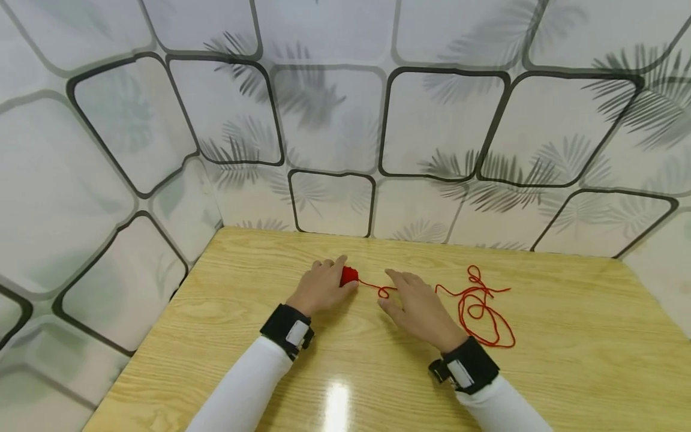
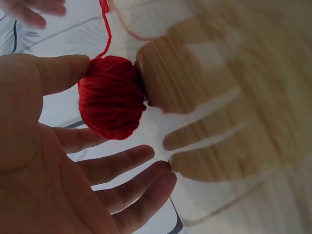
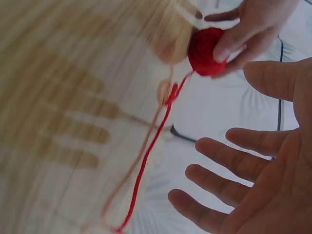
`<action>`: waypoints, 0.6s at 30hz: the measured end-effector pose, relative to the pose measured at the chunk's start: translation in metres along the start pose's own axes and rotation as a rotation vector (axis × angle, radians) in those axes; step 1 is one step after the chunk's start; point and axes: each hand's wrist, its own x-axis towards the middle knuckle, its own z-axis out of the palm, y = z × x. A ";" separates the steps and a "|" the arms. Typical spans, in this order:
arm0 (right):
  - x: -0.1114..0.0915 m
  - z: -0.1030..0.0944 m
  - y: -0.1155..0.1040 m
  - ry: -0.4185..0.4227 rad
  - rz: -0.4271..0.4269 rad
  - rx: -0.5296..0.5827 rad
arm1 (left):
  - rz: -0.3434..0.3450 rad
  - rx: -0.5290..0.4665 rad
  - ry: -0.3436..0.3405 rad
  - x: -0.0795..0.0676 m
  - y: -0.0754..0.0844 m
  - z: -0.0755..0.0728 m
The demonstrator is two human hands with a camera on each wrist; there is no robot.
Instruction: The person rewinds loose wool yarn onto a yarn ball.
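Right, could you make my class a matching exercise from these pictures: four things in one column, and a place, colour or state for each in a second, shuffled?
Column one
1. Left hand
2. Loose yarn loops
3. Left wrist strap
4. Right hand

Column two
A. Black, next to a white sleeve
B. Fingers spread, holding nothing
C. Thumb and finger pinching the red yarn ball
D. Lying on the wood-grain tabletop, to the right of both hands in the head view

Right pairs: 1-C, 2-D, 3-A, 4-B
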 end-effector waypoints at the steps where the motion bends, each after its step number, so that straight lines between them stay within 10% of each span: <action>1: 0.006 0.003 -0.003 -0.005 -0.008 0.013 | 0.001 -0.013 0.000 0.002 0.001 0.000; 18: 0.032 -0.007 -0.029 0.094 0.087 0.633 | 0.150 -0.450 0.267 -0.013 0.036 -0.034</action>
